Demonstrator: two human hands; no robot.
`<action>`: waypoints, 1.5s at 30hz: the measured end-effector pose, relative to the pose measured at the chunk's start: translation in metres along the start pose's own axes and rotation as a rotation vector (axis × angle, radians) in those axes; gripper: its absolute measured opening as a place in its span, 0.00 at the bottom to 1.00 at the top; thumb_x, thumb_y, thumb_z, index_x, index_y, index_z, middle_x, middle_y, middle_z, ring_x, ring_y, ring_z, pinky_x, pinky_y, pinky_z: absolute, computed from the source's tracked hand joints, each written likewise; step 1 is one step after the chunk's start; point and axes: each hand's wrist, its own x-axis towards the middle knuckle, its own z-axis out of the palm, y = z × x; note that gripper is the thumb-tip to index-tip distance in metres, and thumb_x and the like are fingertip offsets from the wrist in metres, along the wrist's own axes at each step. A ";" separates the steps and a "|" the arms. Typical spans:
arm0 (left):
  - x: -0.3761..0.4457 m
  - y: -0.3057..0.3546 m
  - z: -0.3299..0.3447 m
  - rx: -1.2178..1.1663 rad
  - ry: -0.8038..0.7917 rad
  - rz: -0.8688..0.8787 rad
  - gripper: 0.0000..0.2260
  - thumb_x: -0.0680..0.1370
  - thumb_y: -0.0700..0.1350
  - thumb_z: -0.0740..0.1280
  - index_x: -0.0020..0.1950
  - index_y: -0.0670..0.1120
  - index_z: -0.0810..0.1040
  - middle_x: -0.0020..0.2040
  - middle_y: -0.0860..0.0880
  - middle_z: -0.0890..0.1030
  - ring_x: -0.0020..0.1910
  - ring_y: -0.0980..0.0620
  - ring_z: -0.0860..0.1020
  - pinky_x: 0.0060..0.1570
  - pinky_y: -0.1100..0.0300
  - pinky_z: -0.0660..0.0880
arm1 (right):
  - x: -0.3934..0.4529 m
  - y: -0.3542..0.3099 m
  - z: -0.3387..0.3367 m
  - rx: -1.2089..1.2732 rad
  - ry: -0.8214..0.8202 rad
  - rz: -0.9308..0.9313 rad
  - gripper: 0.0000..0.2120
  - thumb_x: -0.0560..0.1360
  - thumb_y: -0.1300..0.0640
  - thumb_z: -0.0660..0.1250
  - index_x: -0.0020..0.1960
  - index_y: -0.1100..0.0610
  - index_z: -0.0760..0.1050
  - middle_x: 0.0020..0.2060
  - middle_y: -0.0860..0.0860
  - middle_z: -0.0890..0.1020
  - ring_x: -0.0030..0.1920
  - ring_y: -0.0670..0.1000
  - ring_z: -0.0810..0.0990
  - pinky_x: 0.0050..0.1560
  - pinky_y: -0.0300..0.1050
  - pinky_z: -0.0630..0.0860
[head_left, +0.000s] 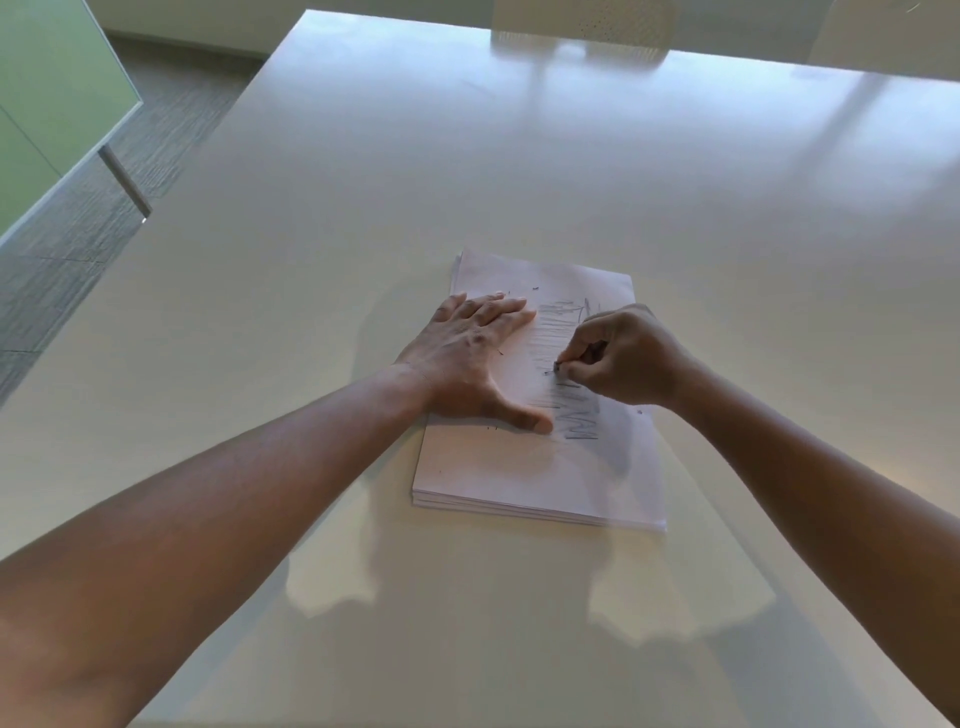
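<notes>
- The stack of white rectangular paper sheets (519, 478) lies flat on the pale glossy table (467, 156), a little toward 5 o'clock of the table's middle and straight ahead of the person.
- Its long axis runs roughly from 6 o'clock to 12 o'clock, with one short edge toward the person and the other pointing away.
- Grey pencil scribbles (558, 332) – mostly short strokes packed side by side – run in a band along the long axis on the right half of the top sheet.
- The left hand (467, 358) lies palm down on the left half of the top sheet, fingers straight and close together pointing toward 1 o'clock, thumb spread out toward 4 o'clock; it presses on the paper and grips nothing.
- The right hand (623, 358) is curled tight, thumb and fingertips pinching a small dark writing stub (556, 368).
- Only the stub's tip shows, pointing toward 9 o'clock and touching the sheet among the scribbles; the fingers hide the rest.
- The two hands are near each other but apart – the scribbled band lies between them.
</notes>
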 end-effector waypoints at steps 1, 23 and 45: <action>0.000 0.000 0.000 -0.001 -0.001 0.000 0.64 0.56 0.87 0.58 0.84 0.54 0.51 0.84 0.55 0.51 0.82 0.58 0.44 0.81 0.49 0.39 | 0.000 0.000 0.000 -0.004 0.011 -0.008 0.05 0.66 0.64 0.75 0.38 0.55 0.86 0.31 0.44 0.83 0.32 0.39 0.79 0.35 0.26 0.70; 0.000 -0.001 0.001 0.001 0.009 0.004 0.64 0.56 0.87 0.58 0.84 0.54 0.52 0.84 0.55 0.51 0.82 0.57 0.44 0.81 0.49 0.38 | -0.008 0.003 0.008 -0.091 0.004 -0.289 0.04 0.66 0.66 0.75 0.36 0.58 0.85 0.33 0.50 0.82 0.31 0.49 0.78 0.36 0.45 0.77; 0.001 0.000 0.000 -0.001 -0.004 0.007 0.65 0.56 0.87 0.58 0.84 0.54 0.51 0.84 0.55 0.51 0.82 0.57 0.43 0.81 0.48 0.38 | 0.005 0.006 0.004 -0.162 0.086 -0.278 0.05 0.65 0.67 0.73 0.34 0.59 0.84 0.32 0.52 0.82 0.30 0.52 0.78 0.35 0.48 0.78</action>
